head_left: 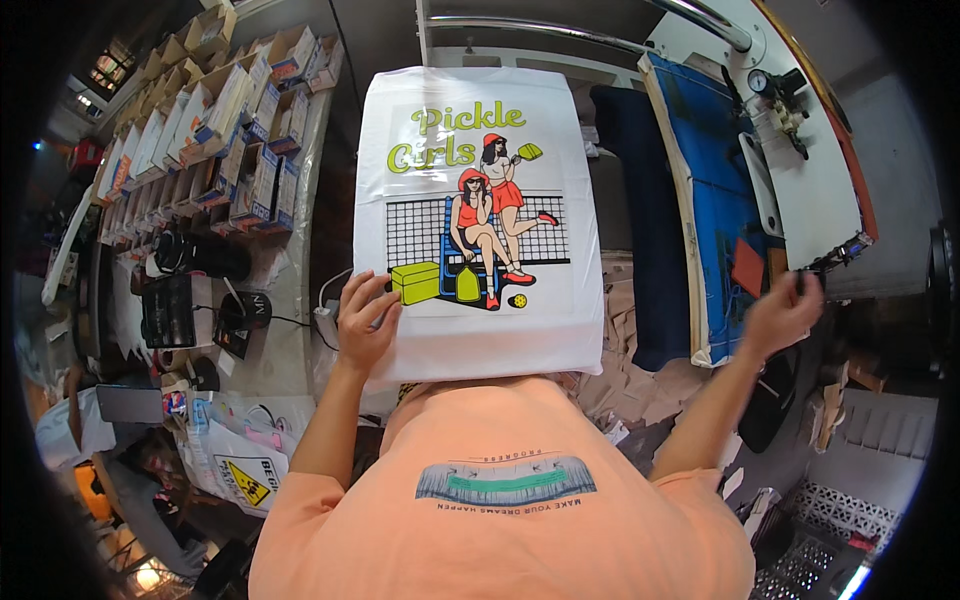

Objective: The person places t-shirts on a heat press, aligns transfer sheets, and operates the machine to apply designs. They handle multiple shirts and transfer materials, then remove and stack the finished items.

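In front of me a white cloth (pixel 480 345) is stretched over a flat rectangular board. On it lies a colourful print (pixel 485 225) of two figures in red hats, a court net and a green box; a shine over the lettering suggests a clear film. My left hand (pixel 366 320) rests at the print's lower left corner, fingers apart on the cloth. Out to the right, my right hand (pixel 785 315) is raised beside a small dark metal fitting (pixel 840 255) on the edge of a white panel. It is blurred, and whether its fingers hold anything is unclear.
Boxes and cartons (pixel 230 120) crowd the left shelf, with a black mug (pixel 247 310) below them. At right stand a blue wood-framed screen (pixel 700 200), a dark padded board (pixel 640 230) and a pressure gauge (pixel 762 82). A metal rail (pixel 540 28) crosses the back.
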Tool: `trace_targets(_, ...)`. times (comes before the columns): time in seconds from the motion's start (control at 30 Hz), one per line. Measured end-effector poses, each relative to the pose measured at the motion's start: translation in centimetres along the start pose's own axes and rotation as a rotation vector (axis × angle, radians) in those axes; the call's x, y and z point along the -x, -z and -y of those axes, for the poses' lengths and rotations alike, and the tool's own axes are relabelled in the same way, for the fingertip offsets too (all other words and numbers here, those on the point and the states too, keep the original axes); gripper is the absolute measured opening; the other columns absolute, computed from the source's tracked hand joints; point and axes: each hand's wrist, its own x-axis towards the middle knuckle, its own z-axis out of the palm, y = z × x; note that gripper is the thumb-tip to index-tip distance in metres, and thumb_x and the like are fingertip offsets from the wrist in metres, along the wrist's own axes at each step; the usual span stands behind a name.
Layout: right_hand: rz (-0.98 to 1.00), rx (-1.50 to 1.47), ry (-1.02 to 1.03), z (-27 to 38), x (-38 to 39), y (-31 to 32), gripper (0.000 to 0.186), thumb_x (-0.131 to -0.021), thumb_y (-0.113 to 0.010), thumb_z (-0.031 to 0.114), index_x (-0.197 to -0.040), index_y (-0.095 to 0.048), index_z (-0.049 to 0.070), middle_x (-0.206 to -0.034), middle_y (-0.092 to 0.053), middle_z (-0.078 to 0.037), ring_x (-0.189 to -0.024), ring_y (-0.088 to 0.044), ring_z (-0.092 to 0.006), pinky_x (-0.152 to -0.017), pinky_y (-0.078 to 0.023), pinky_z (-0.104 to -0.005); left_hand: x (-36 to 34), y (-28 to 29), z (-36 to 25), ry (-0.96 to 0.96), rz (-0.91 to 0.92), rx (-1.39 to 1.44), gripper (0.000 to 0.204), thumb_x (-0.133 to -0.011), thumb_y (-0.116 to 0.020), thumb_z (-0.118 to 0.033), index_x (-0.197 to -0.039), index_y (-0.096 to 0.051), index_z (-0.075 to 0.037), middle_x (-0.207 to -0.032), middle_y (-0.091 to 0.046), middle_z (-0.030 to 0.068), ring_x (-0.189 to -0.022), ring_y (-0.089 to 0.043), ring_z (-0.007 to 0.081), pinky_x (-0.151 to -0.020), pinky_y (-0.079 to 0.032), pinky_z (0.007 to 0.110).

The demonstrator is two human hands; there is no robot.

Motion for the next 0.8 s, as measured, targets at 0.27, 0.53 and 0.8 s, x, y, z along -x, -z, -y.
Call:
trace_targets(0.27, 0.727, 0.387, -0.316, -9.1, -6.2, -1.3, 0.089, -0.089, -0.042, 0.071, -0.105, -0.066, -0.013, -0.115, -0.060, -0.035, -0.113, -0.056, -0.0455, -0.100, -0.041, -0.0478, -0.1, -0.1, -0.2, -0.024, -0.018, -0.008, 0.019, -0.074, -0.075, -0.004, -0.093, -0.074, -0.006, -0.113, -0.067, 0.0101, -0.118, -0.055, 0.0320, -0.101, -0.043, 0.044)
trace_targets(0.53, 0.604, 0.210, -0.168, 0.2, -3.3, 1.5, 0.077, -0.090, -0.050, 0.063, -0.099, -0.069, -0.010, -0.106, -0.064, -0.033, -0.108, -0.056, -0.0479, -0.098, -0.041, -0.0489, 0.0, 0.5, -0.3, -0.090, 0.007, -0.037, 0.021, -0.077, -0.071, -0.005, -0.098, -0.069, -0.004, -0.112, -0.064, 0.0123, -0.115, -0.054, 0.0342, -0.099, -0.043, 0.045)
trace_targets(0.8, 0.564, -0.255, -0.020, 8.7, 2.5, 5.6, 0.053, -0.076, -0.079, 0.044, -0.113, -0.066, 0.008, -0.122, -0.061, -0.014, -0.114, -0.052, -0.0372, -0.098, -0.034, -0.0482, -1.2, 0.8, -0.6, -0.012, 0.121, -0.114, 0.030, -0.075, -0.068, -0.006, -0.105, -0.065, -0.006, -0.109, -0.062, 0.0103, -0.112, -0.051, 0.0310, -0.096, -0.039, 0.045)
